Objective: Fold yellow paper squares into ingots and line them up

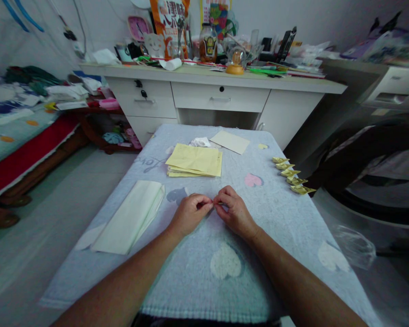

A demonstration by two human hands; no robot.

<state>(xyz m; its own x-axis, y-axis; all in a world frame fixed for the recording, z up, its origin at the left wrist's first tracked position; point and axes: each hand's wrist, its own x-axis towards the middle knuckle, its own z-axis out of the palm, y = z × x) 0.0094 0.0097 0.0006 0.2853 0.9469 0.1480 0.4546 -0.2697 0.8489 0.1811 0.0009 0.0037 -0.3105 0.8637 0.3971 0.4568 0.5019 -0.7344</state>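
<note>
My left hand and my right hand meet at the fingertips over the middle of the cloth-covered table. Both are closed in a pinch. Whatever they hold, if anything, is too small and hidden by the fingers to name. Just beyond them lies a stack of yellow paper sheets. To the left of my left hand rests a folded pale-green paper or cloth bundle. Several small folded yellow paper pieces stand in a row along the table's right edge.
Behind the yellow stack are a crumpled white tissue and a pale card. A heart-patterned cloth covers the table. A cluttered white desk stands beyond, a bed at left, a washing machine at right.
</note>
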